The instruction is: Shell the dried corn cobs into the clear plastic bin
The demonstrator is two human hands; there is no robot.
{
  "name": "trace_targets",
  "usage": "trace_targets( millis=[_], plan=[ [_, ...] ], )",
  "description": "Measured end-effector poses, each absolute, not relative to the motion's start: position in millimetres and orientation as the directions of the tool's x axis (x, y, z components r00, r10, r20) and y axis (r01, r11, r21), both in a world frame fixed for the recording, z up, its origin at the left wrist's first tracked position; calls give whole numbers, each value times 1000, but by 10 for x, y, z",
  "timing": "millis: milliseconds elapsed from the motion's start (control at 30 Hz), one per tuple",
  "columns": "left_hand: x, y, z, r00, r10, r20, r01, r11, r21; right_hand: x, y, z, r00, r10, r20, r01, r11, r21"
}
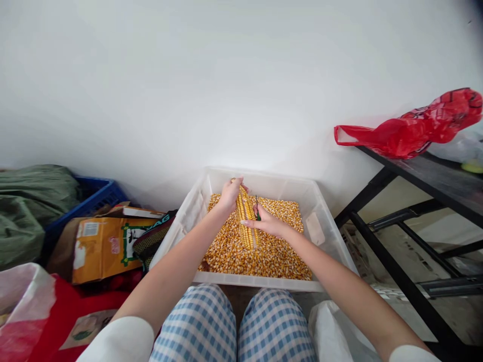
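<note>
An ear of corn (246, 221) is held at a slant above the loose kernels, with some kernel rows stripped from it. My left hand (231, 195) is closed around its upper end. In my right hand (266, 222) is a slim green-handled tool (258, 215) with a thin dark shaft pointing up; its exact kind is hard to make out. The right thumb rests across the corn's lower part. Loose corn kernels (230, 257) cover the bottom of a translucent plastic bin (260, 281) below both hands.
A black metal rack (392, 251) stands at right with a red plastic bag (411, 133) on top. To the left are a yellow cardboard box (100, 251), a blue crate (101, 193), a green cloth bundle (33, 216) and a red bag (71, 301). A white wall (241, 90) rises behind the bin.
</note>
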State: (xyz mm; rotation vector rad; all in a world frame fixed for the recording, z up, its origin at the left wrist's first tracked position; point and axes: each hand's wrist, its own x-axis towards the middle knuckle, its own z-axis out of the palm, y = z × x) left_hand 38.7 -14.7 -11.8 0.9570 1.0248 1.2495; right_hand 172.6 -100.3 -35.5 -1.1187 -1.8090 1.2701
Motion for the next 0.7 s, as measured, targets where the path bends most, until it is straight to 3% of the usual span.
trace_targets(
  millis=[233,467,700],
  plan=[
    [352,-126,-129,73,993,-90,-288,108,952,1714,-1011,-382,-416,909,20,278,148,-949],
    [308,-137,-19,-35,993,-109,-325,92,941,1641,-1030,-391,-294,955,-41,361,71,-930],
    [305,-163,7,-1,990,-139,-295,132,946,1666,-1015,-431,-401,915,-37,361,121,-925]
  ],
)
